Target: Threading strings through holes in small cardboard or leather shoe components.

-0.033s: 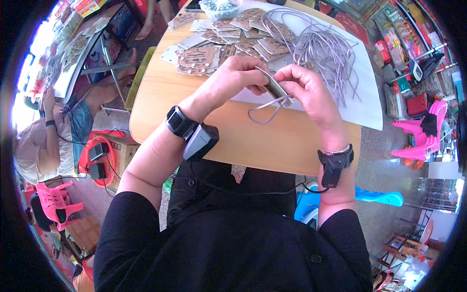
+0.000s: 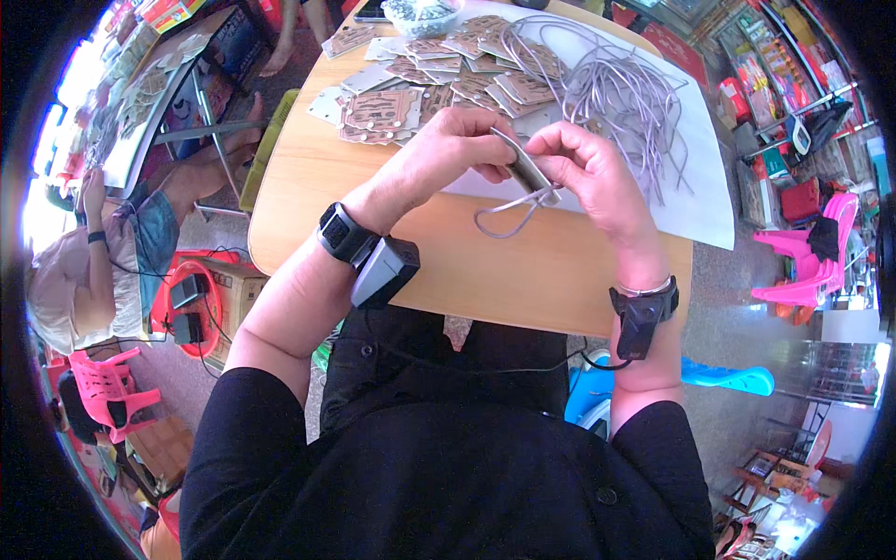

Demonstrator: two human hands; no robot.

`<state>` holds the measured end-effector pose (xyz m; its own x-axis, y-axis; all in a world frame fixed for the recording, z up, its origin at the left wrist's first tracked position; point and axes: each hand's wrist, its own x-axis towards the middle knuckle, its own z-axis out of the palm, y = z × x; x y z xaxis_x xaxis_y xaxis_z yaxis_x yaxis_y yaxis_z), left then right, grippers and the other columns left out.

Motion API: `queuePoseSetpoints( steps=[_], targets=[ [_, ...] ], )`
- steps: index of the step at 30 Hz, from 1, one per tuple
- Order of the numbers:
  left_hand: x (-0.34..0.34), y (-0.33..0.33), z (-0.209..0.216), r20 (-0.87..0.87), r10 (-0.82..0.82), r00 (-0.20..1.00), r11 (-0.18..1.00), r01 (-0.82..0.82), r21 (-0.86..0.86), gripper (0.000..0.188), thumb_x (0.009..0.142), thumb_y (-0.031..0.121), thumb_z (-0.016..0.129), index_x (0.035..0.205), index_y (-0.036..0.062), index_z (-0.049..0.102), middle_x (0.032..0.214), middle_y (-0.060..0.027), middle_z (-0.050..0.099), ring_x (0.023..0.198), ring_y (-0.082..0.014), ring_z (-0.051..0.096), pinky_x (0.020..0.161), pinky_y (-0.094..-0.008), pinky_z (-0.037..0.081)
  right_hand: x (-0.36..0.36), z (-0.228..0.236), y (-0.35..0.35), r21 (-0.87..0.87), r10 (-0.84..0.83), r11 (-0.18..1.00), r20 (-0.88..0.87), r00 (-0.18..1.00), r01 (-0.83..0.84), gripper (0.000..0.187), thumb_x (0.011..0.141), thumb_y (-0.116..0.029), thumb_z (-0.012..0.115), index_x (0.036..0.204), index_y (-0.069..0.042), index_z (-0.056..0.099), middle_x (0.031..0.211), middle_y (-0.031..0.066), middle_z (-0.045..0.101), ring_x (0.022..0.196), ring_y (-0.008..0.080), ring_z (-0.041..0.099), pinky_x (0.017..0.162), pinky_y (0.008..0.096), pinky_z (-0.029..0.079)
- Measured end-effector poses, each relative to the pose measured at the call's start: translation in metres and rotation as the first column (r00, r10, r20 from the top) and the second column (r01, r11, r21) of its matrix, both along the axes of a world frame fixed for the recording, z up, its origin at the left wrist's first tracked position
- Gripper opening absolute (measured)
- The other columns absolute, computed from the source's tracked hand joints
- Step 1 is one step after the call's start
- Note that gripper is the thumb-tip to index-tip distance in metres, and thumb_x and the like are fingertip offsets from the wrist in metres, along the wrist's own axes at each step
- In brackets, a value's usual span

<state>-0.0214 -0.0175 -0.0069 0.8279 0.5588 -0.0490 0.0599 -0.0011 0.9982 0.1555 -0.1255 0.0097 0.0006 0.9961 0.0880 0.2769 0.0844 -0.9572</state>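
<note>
My left hand (image 2: 448, 154) is closed on a thin, flat card (image 2: 525, 170), tilted on edge above the table. A grey cord (image 2: 499, 233) hangs in a loop from the card's lower end. My right hand (image 2: 597, 177) is closed in a pinch right beside the card, thumb against forefinger; what lies between those fingertips is hidden. Beyond my hands spreads a pile of brown printed cards (image 2: 381, 112) with pale backs, overlapping loosely. To its right lies a tangled bundle of grey cords (image 2: 630, 103).
A clear bowl (image 2: 420, 14) of small pieces stands at the wooden table's (image 2: 439, 271) far edge. White paper (image 2: 705, 201) lies under the cords. Another person (image 2: 93, 261) sits at the left. A pink chair (image 2: 812, 252) stands at the right. Dark wires run between my strapped wrists.
</note>
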Motion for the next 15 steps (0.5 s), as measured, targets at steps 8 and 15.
queuePoseSetpoints(
  steps=[8,15],
  targets=[
    [0.002,0.001,-0.007,0.065,-0.006,0.998,0.986,-0.005,0.169,0.012,0.077,0.001,0.062,0.089,0.0013,0.063,0.093,-0.0038,0.064,0.089,-0.0114,0.059,0.081,-0.0244,0.047,0.004,0.001,-0.001,-0.041,-0.029,0.999,-0.003,1.000,0.029,0.008,0.087,-0.007,0.060,0.093,-0.002,0.062,0.081,-0.0015,0.060,0.076,0.0066,0.054,0.070,0.0239,0.046],
    [0.008,0.001,-0.021,0.230,0.016,0.973,0.920,-0.105,0.377,0.016,0.078,-0.009,0.062,0.090,0.0015,0.059,0.100,-0.0063,0.062,0.095,-0.0140,0.058,0.084,-0.0273,0.048,0.002,0.006,-0.002,0.072,-0.143,0.988,0.143,0.979,0.134,0.005,0.085,-0.004,0.061,0.089,-0.002,0.064,0.080,-0.0003,0.061,0.074,0.0063,0.054,0.067,0.0236,0.045]
  ],
)
